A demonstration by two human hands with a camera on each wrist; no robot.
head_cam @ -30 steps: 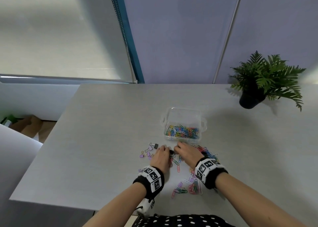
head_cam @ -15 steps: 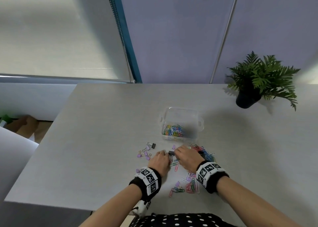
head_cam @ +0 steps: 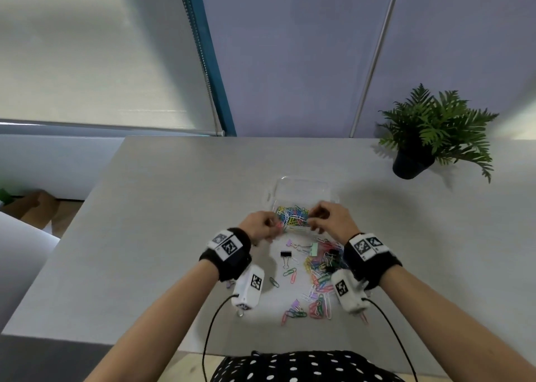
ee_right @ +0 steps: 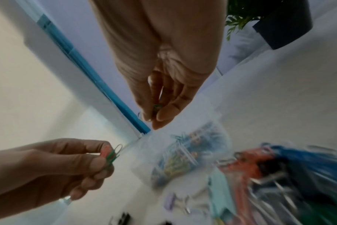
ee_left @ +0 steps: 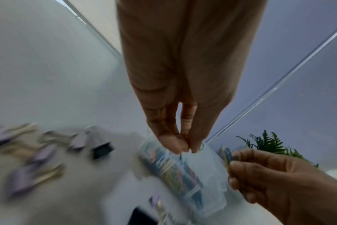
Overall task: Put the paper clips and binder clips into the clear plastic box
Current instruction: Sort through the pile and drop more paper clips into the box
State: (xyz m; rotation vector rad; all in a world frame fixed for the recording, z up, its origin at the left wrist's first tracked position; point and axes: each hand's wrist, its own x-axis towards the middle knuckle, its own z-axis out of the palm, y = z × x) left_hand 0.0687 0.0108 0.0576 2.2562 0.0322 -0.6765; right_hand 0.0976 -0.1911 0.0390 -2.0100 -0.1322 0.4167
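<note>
The clear plastic box stands mid-table with several coloured paper clips in its near half. Both hands hover at its near edge. My left hand pinches a few paper clips, green, pink and white, at the box's left corner. My right hand pinches blue and yellow paper clips over the box's near right part. A pile of loose paper clips lies on the table between my wrists. Among them are a black binder clip, a mint binder clip and a purple binder clip.
A potted fern stands at the table's far right. The grey table ends in a near edge just below my forearms. Several purple binder clips lie blurred left of the box in the left wrist view.
Both hands have risen from the loose clips on the table and moved forward to the box's near edge, each now pinching paper clips.
</note>
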